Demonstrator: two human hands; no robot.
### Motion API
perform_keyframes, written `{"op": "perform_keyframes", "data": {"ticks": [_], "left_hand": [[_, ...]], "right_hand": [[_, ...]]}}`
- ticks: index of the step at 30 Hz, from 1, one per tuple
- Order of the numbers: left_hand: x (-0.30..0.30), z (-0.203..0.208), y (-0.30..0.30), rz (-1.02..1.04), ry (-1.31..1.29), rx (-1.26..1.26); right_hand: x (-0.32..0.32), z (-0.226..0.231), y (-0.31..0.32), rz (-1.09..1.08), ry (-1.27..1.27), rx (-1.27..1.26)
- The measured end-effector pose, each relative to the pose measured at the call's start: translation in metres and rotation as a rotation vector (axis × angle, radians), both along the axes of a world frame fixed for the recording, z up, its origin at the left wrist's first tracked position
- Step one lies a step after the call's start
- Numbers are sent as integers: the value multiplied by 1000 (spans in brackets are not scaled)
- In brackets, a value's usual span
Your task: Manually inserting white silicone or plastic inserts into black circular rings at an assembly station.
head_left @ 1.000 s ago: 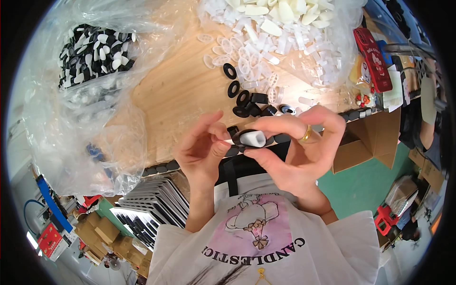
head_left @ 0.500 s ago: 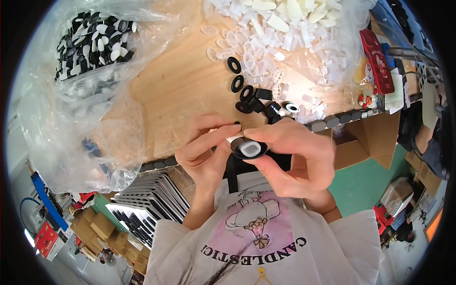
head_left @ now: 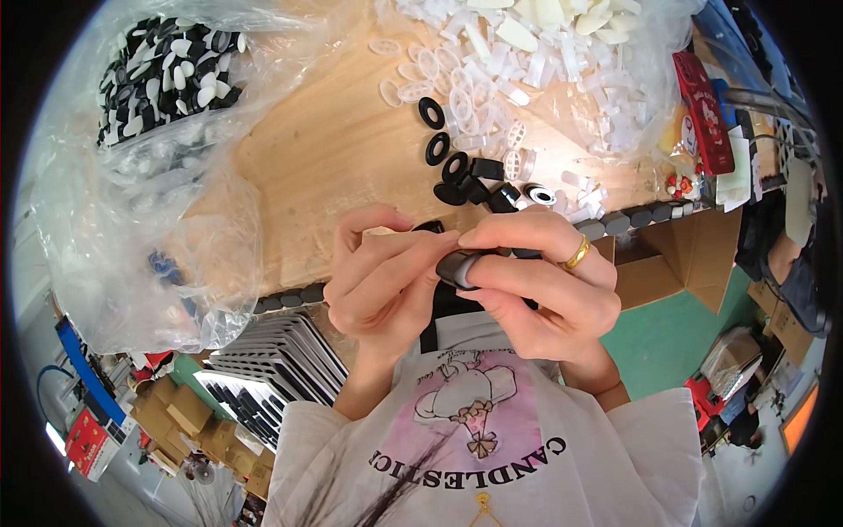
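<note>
My right hand (head_left: 544,285), with a gold ring on one finger, pinches a small hollow black oval plastic part (head_left: 451,269). A greyish inner rim shows at its opening, where a right fingertip presses in. My left hand (head_left: 378,281) is closed against the part's left side, its fingertips meeting the right index finger over the top. The left thumb tip is hidden. Behind the left fingers shows a small black piece (head_left: 428,227); whether it is held or lies on the table I cannot tell. Just beyond my hands lie several black rings (head_left: 436,147) and short black cylinders (head_left: 487,169).
Clear oval plastic pieces (head_left: 461,104) and white strips (head_left: 571,79) are heaped on the wooden table (head_left: 325,149). A plastic bag (head_left: 167,193) with black and white parts lies left. A red phone case (head_left: 702,114) is far right. Grey ovals (head_left: 617,223) line the front edge.
The part has turned, so its opening now faces more to the right instead of toward me. My right fingers have shifted onto its opening, and my left fingers have moved over its top.
</note>
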State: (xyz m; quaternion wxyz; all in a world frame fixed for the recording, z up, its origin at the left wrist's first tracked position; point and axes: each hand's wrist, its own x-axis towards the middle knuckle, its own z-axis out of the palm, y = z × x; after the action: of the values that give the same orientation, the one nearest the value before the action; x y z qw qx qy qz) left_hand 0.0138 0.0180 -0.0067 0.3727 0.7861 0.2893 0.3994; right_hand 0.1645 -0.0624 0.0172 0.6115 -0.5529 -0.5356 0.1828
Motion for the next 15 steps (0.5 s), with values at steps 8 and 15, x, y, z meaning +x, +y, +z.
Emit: {"op": "perform_keyframes", "data": {"ticks": [8,15], "left_hand": [[-7,-2,-3,4,85,276],[-11,-1,1,-23,93,109]], "right_hand": [[2,-5,0,-4,-2,69],[1,1,-6,53,156,12]]}}
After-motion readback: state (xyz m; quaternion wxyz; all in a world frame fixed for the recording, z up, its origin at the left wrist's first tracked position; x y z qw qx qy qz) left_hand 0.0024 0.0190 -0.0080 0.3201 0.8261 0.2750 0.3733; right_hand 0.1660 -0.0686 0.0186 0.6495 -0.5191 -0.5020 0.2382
